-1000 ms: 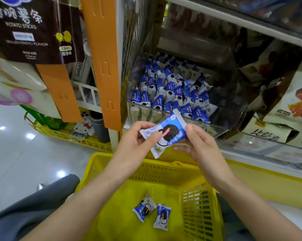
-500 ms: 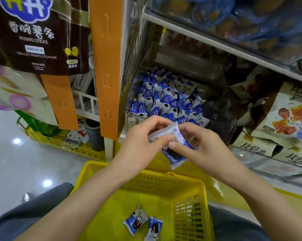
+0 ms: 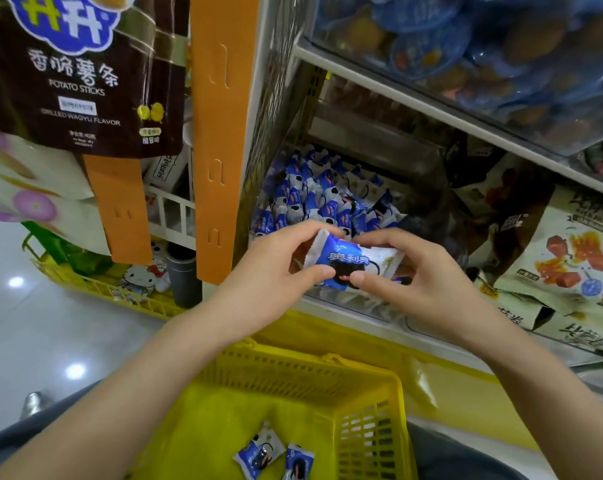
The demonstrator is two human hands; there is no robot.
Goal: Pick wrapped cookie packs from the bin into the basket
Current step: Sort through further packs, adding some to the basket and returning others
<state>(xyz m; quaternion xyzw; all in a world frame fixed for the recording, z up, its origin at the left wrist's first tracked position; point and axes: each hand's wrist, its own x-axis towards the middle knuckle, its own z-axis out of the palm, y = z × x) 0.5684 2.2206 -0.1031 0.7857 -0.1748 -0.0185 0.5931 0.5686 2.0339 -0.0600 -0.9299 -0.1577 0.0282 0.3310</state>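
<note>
Head view shows the left hand [image 3: 272, 271] and right hand [image 3: 414, 282] each pinching an end of one blue cookie pack [image 3: 348, 261] between thumb and curled fingers, just before the clear bin [image 3: 355, 306] and above the yellow basket [image 3: 293, 355] — probably ready to drop beside the two packs [image 3: 258, 455] there — with the bin on a shop shelf [image 3: 431, 109] and glossy floor [image 3: 33, 323] at left.

blue-white cookie pack [image 3: 348, 263], yellow basket [image 3: 293, 375]
</note>
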